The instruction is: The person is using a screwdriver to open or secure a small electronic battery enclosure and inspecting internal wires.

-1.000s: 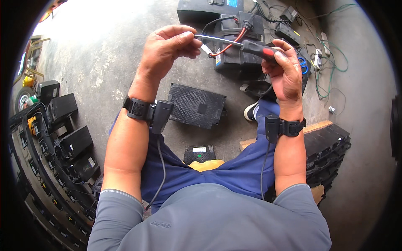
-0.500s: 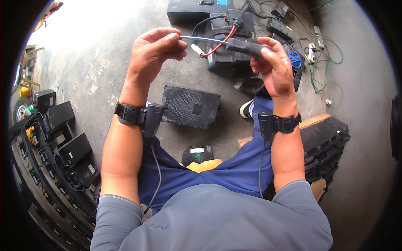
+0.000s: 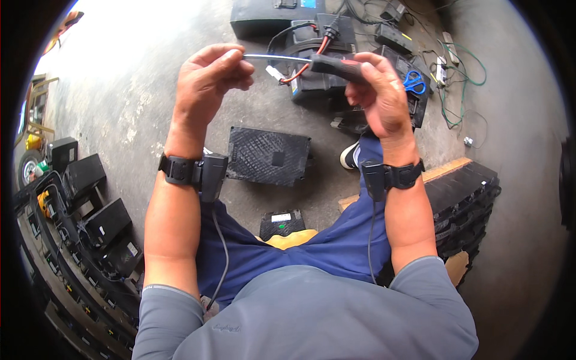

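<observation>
Between my two raised hands is a screwdriver (image 3: 333, 67) with a dark ribbed handle and a thin metal shaft, lying nearly level. My right hand (image 3: 380, 93) is closed on the handle's end. The tip of the shaft is pinched between thumb and fingers of my left hand (image 3: 214, 75); those fingers hide the tip itself. Just beyond the tool stands a black battery case (image 3: 324, 90) with red and black leads and a white connector (image 3: 275, 74). Below my hands a textured black panel-like case (image 3: 270, 155) lies on the concrete floor.
Blue-handled scissors (image 3: 414, 83) rest on black cases at the right, near chargers (image 3: 393, 38) and tangled cables. A stack of black cases (image 3: 461, 198) stands by my right arm. Racks with black boxes (image 3: 108, 222) line the left. Another dark case (image 3: 270, 21) sits at the back.
Both hands and the screwdriver have shifted slightly left in the picture, as has most of the background. The grip of each hand looks the same.
</observation>
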`<state>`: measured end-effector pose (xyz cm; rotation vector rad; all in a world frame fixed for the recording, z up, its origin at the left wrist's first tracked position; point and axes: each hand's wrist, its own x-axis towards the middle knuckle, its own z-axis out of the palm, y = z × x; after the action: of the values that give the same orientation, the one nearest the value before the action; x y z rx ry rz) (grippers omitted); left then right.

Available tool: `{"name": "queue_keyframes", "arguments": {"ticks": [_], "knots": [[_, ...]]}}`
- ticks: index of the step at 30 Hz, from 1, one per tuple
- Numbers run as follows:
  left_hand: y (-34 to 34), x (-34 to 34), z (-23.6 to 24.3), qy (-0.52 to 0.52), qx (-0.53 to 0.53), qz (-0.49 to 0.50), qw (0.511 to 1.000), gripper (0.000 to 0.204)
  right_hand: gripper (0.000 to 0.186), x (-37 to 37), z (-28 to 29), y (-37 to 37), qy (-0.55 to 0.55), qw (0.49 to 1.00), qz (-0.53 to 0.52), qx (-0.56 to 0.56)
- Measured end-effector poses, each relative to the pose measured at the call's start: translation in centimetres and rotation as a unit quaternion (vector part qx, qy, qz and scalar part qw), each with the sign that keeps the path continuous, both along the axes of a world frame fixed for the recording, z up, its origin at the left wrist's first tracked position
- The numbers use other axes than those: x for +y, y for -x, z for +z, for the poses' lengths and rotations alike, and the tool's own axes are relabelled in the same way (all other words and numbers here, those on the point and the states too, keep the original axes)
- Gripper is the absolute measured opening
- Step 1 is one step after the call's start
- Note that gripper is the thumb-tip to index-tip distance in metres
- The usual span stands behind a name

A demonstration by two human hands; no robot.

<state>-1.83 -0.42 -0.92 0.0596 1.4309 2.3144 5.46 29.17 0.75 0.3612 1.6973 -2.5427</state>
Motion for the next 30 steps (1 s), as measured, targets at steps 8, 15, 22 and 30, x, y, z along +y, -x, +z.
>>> {"name": "queue_keyframes", "arguments": {"ticks": [8,15,22,30], "knots": [[0.5,-0.6,-0.5,-0.090,0.008,-0.002,0.996,0.027,0.029,-0.7,-0.7,0.0,-0.004,0.997,0.031,-0.064],[0.5,-1.3,-0.4,-0.095,0.016,0.008,0.995,0.027,0.026,-1.1,-0.6,0.0,0.053,0.996,0.044,-0.061],[0.8,-1.6,-1.1,-0.121,0.020,0.012,0.992,0.027,0.041,-1.8,-1.2,0.2,0.023,0.993,0.099,-0.063],[0.8,-1.1,-1.0,-0.107,0.010,0.025,0.994,0.026,0.030,-2.3,-1.6,-0.1,0.035,0.997,0.053,-0.034]]}}
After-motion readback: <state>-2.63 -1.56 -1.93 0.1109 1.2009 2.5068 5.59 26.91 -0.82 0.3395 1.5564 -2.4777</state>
